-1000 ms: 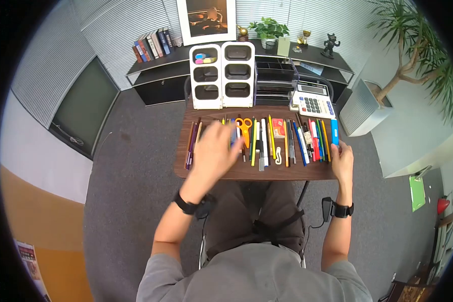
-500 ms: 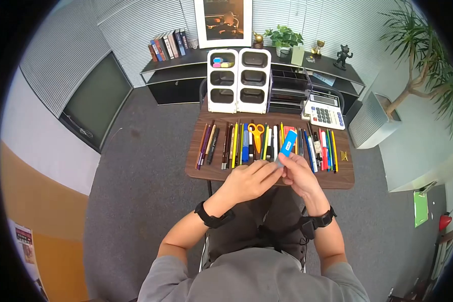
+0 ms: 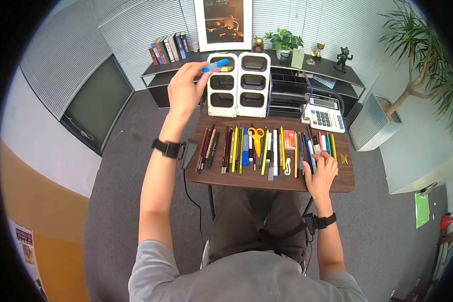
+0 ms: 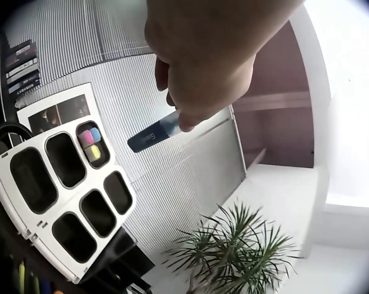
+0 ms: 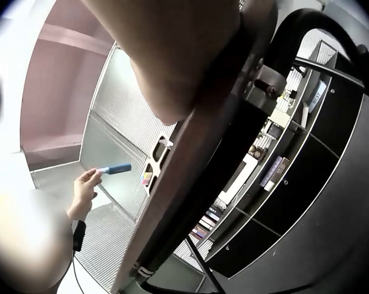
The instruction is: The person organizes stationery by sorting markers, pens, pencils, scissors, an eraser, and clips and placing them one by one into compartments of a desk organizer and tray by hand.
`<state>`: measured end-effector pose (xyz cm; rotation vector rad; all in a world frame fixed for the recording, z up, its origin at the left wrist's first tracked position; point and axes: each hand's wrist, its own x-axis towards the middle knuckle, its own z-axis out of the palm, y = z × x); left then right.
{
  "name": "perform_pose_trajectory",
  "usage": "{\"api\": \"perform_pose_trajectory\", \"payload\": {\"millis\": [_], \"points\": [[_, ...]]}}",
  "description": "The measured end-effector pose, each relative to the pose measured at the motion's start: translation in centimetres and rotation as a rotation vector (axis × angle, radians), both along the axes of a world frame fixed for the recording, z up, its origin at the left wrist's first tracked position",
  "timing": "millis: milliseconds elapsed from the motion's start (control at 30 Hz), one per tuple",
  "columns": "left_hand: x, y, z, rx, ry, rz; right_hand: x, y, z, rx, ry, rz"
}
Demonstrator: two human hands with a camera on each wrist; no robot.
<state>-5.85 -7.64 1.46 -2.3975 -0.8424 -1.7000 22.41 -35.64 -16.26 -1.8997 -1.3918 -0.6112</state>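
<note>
In the head view my left hand (image 3: 184,90), raised at the far left of the table, pinches a blue highlighter (image 3: 220,64) between thumb and fingers. The highlighter overlaps the top left compartment of a white organizer (image 3: 237,83), where pink, blue and yellow highlighters (image 4: 94,151) lie. From the left wrist, the held highlighter (image 4: 152,136) shows its dark cap pointing toward the organizer, some way apart from it. My right hand (image 3: 323,176) rests with spread fingers over the pens at the table's front right; its fingertips touch the row.
Pencils, pens, orange scissors (image 3: 256,138) and a red box (image 3: 289,138) lie in a row across the brown table (image 3: 226,180). A gold binder clip (image 3: 344,159) sits at the right edge. Behind stand black trays (image 3: 289,90) and a calculator (image 3: 327,116).
Half a second ago both hands held the blue highlighter near the table's front. The left hand has carried it up to the organizer; the right has let go and moved right, onto the pens.
</note>
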Motion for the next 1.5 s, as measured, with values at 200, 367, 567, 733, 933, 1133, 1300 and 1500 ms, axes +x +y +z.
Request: {"api": "perform_pose_trajectory", "payload": {"millis": [200,367,567,733,933,1133,1300,1500], "points": [[1.9,4.1,-0.4,-0.013,0.083,0.047,0.0,0.1,-0.3,-0.078,0.029,0.000],[3.1,6.2,-1.5,0.040,0.216,0.115,-0.1,0.0,-0.1,-0.102,0.091,0.022],[4.4,7.3,-2.2,0.029,0.295,0.151,-0.1,-0.1,-0.1,-0.121,0.109,0.015],[5.5,7.7,-2.3,-0.037,0.389,0.226,-0.1,-0.1,0.0,-0.115,0.107,0.023],[6.1,8.5,-3.7,-0.161,0.258,0.262,-0.1,0.0,0.1,-0.115,0.130,0.024],[5.6,9.6,-4.9,-0.282,0.225,0.196,-0.1,0.0,0.1,-0.114,0.136,0.027],[5.4,9.0,-4.7,-0.272,0.248,0.150,-0.1,-0.1,0.0,-0.115,0.137,0.025],[3.7,8.8,-5.7,-0.291,0.117,0.126,0.1,-0.1,-0.2,-0.098,0.119,0.031]]}}
